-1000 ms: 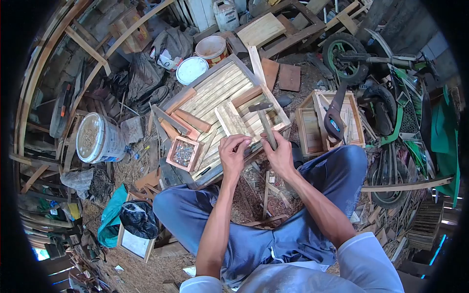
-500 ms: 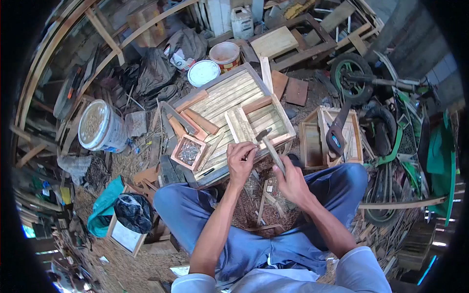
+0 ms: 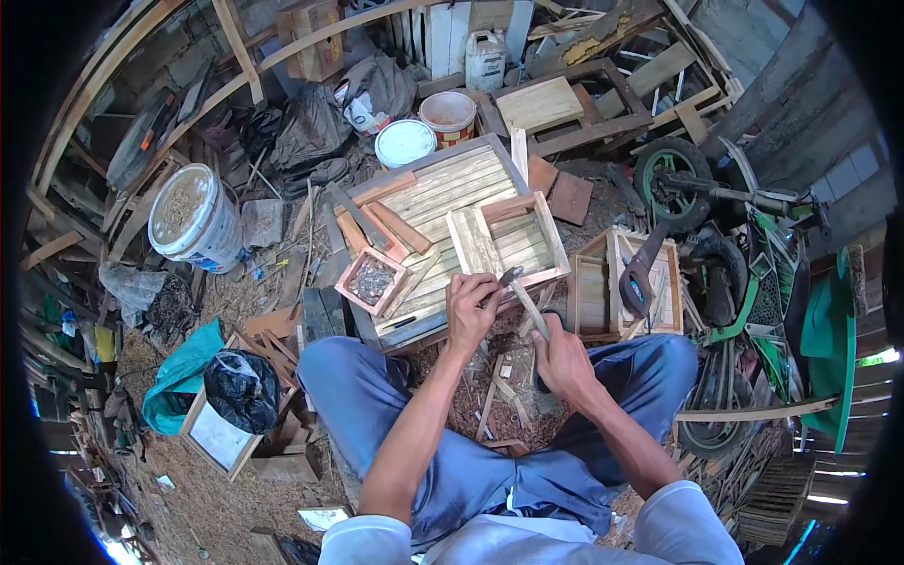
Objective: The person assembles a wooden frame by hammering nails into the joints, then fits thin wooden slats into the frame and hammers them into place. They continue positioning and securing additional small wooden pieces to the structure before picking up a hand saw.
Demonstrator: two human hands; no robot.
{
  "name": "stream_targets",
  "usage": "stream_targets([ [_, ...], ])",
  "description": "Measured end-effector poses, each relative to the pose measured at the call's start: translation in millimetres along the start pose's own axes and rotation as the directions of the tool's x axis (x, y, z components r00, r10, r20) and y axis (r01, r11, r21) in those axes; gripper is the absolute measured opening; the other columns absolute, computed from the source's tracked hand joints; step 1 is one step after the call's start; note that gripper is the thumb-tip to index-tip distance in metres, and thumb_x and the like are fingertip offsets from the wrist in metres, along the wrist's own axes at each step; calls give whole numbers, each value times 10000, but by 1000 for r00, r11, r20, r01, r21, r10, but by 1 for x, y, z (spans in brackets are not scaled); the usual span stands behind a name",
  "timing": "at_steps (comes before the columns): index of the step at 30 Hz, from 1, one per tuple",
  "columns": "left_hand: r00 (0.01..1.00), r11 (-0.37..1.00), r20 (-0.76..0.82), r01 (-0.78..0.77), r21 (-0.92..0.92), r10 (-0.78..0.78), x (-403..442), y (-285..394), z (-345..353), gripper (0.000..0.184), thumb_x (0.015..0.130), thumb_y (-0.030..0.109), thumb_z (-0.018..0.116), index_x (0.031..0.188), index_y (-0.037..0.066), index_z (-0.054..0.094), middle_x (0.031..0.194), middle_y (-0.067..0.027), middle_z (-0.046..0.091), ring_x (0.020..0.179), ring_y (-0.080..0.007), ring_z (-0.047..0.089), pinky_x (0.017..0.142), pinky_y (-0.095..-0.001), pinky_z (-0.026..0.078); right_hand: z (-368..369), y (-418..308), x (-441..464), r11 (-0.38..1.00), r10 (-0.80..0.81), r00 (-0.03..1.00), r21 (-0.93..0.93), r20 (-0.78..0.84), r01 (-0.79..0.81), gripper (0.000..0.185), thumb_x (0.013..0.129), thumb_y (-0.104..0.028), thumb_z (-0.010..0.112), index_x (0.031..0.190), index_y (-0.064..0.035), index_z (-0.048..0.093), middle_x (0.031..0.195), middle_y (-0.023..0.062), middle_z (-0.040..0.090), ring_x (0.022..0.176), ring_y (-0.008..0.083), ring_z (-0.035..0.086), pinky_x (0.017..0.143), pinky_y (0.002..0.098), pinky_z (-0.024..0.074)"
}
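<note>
Hammer (image 3: 529, 306) held aslant at the near edge of a slatted counter (image 3: 441, 196), the fingers of the right hand (image 3: 565, 363) wrapped around its handle and its head just beside the left hand (image 3: 473, 306). The left fingers are bunched at the near side of a wooden frame (image 3: 552, 234); whether they pinch anything cannot be told. The frame lies on the counter, right of loose wood pieces (image 3: 400, 228) and a small square box (image 3: 358, 302) of metal bits. Farther right, a handsaw (image 3: 637, 287) lies across a wooden crate (image 3: 593, 301).
</note>
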State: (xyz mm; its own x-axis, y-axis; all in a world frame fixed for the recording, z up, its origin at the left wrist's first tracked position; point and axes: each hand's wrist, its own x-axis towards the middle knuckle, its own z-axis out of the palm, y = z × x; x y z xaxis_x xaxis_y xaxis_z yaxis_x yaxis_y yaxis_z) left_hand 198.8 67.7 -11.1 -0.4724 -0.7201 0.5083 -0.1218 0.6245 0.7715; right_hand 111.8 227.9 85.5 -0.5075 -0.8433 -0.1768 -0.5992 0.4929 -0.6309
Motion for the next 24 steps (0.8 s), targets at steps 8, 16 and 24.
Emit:
stream_targets([
  [8, 999, 999, -14, 34, -23, -35, -3, -5, 2, 151, 707, 59, 801, 844, 37, 741, 954, -57, 703, 889, -248, 558, 812, -351, 463, 2, -5, -4, 999, -29, 1000, -44, -5, 29, 207, 974, -168, 496, 1096, -22, 413, 790, 325, 621, 774, 535, 600, 670, 621, 442],
  [16, 1000, 1000, 14, 9, -8, -9, 3, -4, -1, 151, 719, 74, 807, 857, 53, 751, 952, -44, 702, 865, -238, 548, 788, -341, 463, -6, -5, 0, 994, -18, 1000, -110, 0, 18, 199, 975, -173, 492, 1077, -27, 403, 789, 317, 624, 754, 533, 600, 641, 625, 439],
  [24, 1000, 1000, 10, -17, -15, 17, 4, -4, -2, 151, 709, 57, 798, 852, 56, 748, 937, -45, 699, 853, -247, 548, 801, -350, 455, -10, -6, 2, 989, -90, 996, -120, -1, 89, 191, 974, -167, 498, 1052, -32, 388, 746, 324, 604, 753, 538, 590, 651, 621, 433],
])
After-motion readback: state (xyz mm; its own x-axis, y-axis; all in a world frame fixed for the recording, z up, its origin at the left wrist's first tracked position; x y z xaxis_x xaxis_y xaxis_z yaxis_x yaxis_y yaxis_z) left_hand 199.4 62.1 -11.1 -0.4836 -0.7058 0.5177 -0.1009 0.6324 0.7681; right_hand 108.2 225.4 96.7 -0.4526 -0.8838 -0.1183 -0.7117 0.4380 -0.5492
